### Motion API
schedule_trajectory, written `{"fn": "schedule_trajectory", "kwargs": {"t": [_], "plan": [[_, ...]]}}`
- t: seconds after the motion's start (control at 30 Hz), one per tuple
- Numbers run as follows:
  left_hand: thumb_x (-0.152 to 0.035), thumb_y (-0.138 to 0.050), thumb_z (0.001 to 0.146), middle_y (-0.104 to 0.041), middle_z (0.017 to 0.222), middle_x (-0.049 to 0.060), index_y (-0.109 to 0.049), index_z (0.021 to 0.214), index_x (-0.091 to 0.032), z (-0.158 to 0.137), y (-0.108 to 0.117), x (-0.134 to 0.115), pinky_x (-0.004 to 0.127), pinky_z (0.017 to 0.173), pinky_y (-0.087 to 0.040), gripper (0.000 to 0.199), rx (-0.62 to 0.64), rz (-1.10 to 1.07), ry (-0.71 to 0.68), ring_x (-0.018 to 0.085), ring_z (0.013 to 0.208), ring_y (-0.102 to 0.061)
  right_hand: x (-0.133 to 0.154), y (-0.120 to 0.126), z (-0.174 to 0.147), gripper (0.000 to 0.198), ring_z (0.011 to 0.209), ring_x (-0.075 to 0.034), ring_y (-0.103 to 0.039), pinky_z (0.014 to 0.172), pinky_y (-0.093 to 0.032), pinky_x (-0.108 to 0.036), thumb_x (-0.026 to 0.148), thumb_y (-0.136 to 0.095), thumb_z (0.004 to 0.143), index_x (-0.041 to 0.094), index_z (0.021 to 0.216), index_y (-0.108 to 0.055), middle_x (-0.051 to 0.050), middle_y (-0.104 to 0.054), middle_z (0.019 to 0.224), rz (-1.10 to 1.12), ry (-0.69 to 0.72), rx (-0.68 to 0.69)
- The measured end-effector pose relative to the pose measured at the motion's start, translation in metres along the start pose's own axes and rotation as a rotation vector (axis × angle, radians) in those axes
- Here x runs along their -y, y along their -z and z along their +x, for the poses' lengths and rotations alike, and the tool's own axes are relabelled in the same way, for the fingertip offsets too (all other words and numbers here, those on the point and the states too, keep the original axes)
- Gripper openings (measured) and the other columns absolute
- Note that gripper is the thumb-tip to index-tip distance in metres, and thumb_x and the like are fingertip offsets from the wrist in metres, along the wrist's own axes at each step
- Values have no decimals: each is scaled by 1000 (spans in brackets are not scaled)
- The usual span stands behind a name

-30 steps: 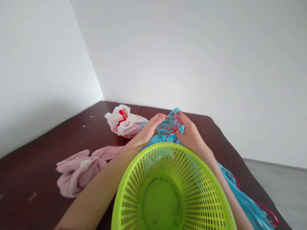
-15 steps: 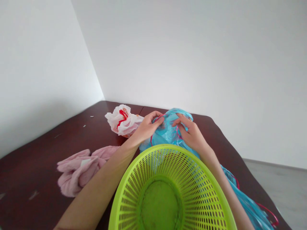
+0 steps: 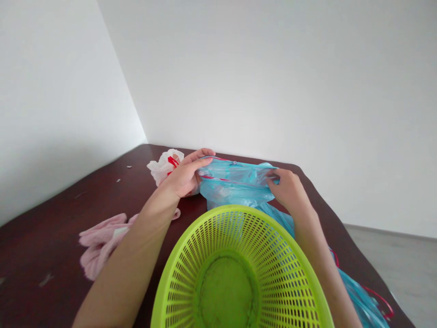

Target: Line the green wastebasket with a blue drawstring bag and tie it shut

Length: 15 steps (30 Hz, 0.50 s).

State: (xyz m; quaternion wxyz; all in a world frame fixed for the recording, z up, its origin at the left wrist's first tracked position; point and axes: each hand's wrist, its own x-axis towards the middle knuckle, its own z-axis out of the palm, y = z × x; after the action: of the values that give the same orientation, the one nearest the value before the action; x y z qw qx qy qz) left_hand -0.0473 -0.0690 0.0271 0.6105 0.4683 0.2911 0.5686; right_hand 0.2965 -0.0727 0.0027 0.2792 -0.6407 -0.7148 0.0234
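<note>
A thin blue plastic bag [image 3: 239, 182] with red drawstrings is stretched sideways between my two hands, beyond the basket. My left hand [image 3: 189, 173] pinches its left end near the red string, thumb and fingers closed on the film. At the opposite end, my right hand [image 3: 287, 184] grips the film between thumb and fingertips. The bag's lower part hangs behind the rim of a green plastic basket [image 3: 235, 210], which stands close in front of me with nothing in it.
Behind my left hand lies a crumpled white plastic bag [image 3: 162, 168] with a red tie. A folded pink cloth [image 3: 100, 243] is partly covered by my left forearm. More blue plastic [image 3: 363, 298] lies along the right edge of the dark red table [image 3: 44, 237]. Walls border the table's far and left sides.
My hands have moved apart, the left one leftward and the right one rightward. Between them the bunched blue bag has been pulled out wide and flat. The basket has stayed in place.
</note>
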Motion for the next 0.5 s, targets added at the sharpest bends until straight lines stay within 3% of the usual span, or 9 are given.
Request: {"fn": "schedule_trajectory", "kwargs": {"t": [0.17,0.3,0.4,0.5], "plan": [[-13,-89,86,-82,85,0,-80,105,-17,10,7,-7,23,64,-66,21,-226,-266,68,13,67,-75,-3,-1,0,39,123,-35,-86,114,-62,-47,18,-75,98,21,134,-89,-14,-92,134,25,171,24],[-18,-85,91,-85,88,3,-83,104,-17,11,11,-15,25,65,-66,14,-309,-321,23,15,70,-78,8,7,-3,39,128,-36,-80,118,-56,-55,17,-71,97,25,131,-88,-12,-90,138,96,346,-60],[-24,-87,93,-88,95,3,-84,106,-20,5,8,-22,29,74,-70,14,-273,-301,-31,19,79,-82,16,15,-7,29,135,-41,-70,123,-43,-66,26,-71,104,29,126,-88,-11,-88,139,37,324,-250],[-24,-89,92,-89,98,3,-86,109,-21,-4,3,-29,32,79,-72,18,-285,-284,-87,21,85,-84,17,19,-10,26,142,-46,-61,128,-32,-75,31,-67,108,28,124,-88,-13,-87,141,-31,163,-439]]}}
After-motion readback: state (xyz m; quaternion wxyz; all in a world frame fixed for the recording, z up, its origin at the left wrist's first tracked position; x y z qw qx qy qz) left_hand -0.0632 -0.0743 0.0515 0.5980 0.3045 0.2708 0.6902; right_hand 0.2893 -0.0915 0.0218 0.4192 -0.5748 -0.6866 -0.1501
